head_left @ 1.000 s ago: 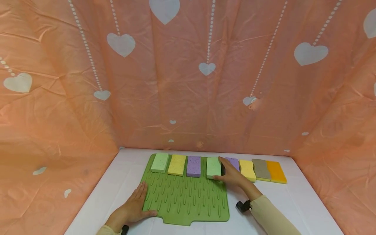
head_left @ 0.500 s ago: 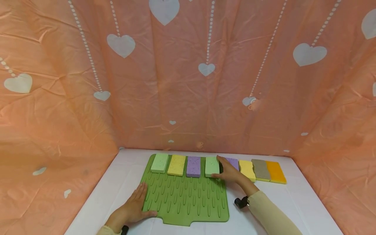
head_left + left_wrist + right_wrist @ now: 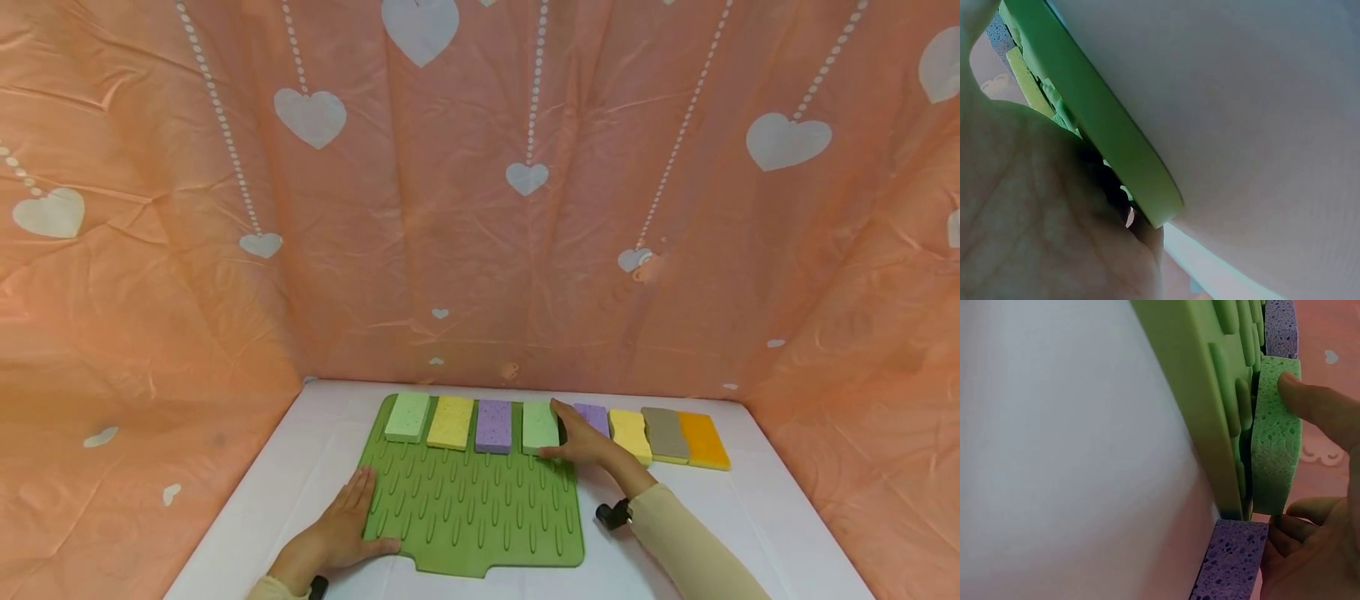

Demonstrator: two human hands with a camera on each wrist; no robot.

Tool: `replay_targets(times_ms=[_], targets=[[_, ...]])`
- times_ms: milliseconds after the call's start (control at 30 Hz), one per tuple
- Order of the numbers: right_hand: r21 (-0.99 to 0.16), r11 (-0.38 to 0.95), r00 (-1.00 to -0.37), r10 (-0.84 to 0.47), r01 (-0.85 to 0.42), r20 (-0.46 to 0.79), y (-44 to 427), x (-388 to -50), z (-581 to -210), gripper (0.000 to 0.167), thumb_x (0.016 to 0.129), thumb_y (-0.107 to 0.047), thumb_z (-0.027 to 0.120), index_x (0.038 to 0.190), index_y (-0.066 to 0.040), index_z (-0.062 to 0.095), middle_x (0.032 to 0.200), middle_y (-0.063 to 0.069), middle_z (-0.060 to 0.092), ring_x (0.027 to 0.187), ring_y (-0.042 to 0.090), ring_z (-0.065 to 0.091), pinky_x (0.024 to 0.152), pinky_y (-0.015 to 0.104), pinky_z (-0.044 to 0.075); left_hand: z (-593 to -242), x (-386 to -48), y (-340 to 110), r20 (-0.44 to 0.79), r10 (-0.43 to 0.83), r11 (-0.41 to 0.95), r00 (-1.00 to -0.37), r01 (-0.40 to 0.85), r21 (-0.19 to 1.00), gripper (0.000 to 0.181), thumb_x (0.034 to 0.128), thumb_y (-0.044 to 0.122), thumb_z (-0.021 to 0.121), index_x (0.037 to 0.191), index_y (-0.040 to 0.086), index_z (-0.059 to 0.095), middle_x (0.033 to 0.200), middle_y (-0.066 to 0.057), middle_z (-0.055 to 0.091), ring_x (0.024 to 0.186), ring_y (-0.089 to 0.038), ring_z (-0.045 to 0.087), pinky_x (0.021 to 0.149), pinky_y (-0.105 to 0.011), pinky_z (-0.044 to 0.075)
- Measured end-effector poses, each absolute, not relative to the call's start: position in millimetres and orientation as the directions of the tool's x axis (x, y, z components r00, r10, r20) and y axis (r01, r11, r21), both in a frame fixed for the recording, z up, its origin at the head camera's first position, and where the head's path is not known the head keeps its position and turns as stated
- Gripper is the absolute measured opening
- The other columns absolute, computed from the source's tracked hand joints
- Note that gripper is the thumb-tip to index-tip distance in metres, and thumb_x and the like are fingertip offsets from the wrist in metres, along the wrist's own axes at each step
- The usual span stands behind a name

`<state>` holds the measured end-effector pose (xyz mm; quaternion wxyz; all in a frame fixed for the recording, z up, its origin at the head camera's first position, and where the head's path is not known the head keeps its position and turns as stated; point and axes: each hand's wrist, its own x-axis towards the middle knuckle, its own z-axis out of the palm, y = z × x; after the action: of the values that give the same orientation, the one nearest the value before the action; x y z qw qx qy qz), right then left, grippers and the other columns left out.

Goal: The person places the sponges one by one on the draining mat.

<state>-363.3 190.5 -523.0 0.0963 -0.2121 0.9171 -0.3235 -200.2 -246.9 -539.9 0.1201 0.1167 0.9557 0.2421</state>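
A green ridged mat (image 3: 472, 508) lies on the white table. My left hand (image 3: 333, 529) rests flat at its lower left edge, thumb and fingers spread; the left wrist view shows the palm (image 3: 1041, 212) against the mat's side (image 3: 1116, 137). Along the mat's far edge lie a light green sponge (image 3: 408, 417), a yellow one (image 3: 451, 422), a purple one (image 3: 494, 425) and another light green one (image 3: 540, 427). My right hand (image 3: 588, 437) holds that last sponge by its right side; in the right wrist view the thumb touches the green sponge (image 3: 1275, 444) near one end.
Right of the mat stand a purple sponge (image 3: 594, 417), partly behind my right hand, a wavy yellow one (image 3: 630, 433), a grey-brown one (image 3: 666, 432) and an orange one (image 3: 703, 439). An orange curtain with hearts (image 3: 480, 275) surrounds the table (image 3: 637, 567).
The right-hand light green sponge has shifted slightly left toward the purple one, and my right hand has moved left with it. My left hand has stayed in place.
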Motion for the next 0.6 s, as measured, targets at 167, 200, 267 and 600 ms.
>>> replay_targets(times_ms=[167, 200, 267, 600], targets=[[-0.638, 0.697, -0.893, -0.45, -0.326, -0.035, 191, -362, -523, 0.116, 0.091, -0.038, 0.088, 0.169, 0.007, 0.015, 0.174, 0.03, 0.019, 0.161, 0.049, 0.018, 0.129, 0.064, 0.022, -537, -200, -245, -0.165, 0.277, 0.868, -0.946, 0.173, 0.466, 0.13, 0.0888, 0.062, 0.081, 0.163, -0.019, 0.01, 0.172, -0.04, 0.007, 0.162, -0.054, 0.005, 0.13, -0.065, 0.014], [-0.639, 0.696, -0.893, -0.45, -0.327, -0.033, 191, -362, -523, 0.115, 0.092, -0.038, 0.088, 0.169, 0.007, 0.015, 0.174, 0.03, 0.019, 0.161, 0.048, 0.018, 0.129, 0.064, 0.022, -538, -200, -245, -0.161, 0.278, 0.865, -0.947, 0.174, 0.471, 0.131, 0.0883, 0.063, 0.081, 0.163, -0.019, 0.011, 0.172, -0.04, 0.007, 0.161, -0.054, 0.005, 0.13, -0.065, 0.013], [-0.635, 0.697, -0.891, -0.452, -0.333, -0.029, 190, -362, -522, 0.115, 0.092, -0.038, 0.088, 0.168, 0.008, 0.016, 0.174, 0.03, 0.019, 0.161, 0.049, 0.019, 0.129, 0.064, 0.023, -541, -200, -247, -0.165, 0.271, 0.86, -0.948, 0.162, 0.484, 0.134, 0.0868, 0.067, 0.08, 0.164, -0.017, 0.01, 0.173, -0.037, 0.005, 0.163, -0.051, 0.003, 0.133, -0.056, 0.004], [-0.628, 0.69, -0.89, -0.455, -0.36, 0.01, 195, -359, -524, 0.115, 0.092, -0.045, 0.086, 0.168, 0.007, 0.018, 0.173, 0.031, 0.022, 0.159, 0.052, 0.024, 0.126, 0.067, 0.027, -545, -200, -250, -0.16, 0.286, 0.829, -0.945, 0.16, 0.536, 0.139, 0.0846, 0.074, 0.077, 0.164, -0.017, 0.008, 0.173, -0.038, 0.002, 0.163, -0.051, -0.002, 0.132, -0.057, -0.001]])
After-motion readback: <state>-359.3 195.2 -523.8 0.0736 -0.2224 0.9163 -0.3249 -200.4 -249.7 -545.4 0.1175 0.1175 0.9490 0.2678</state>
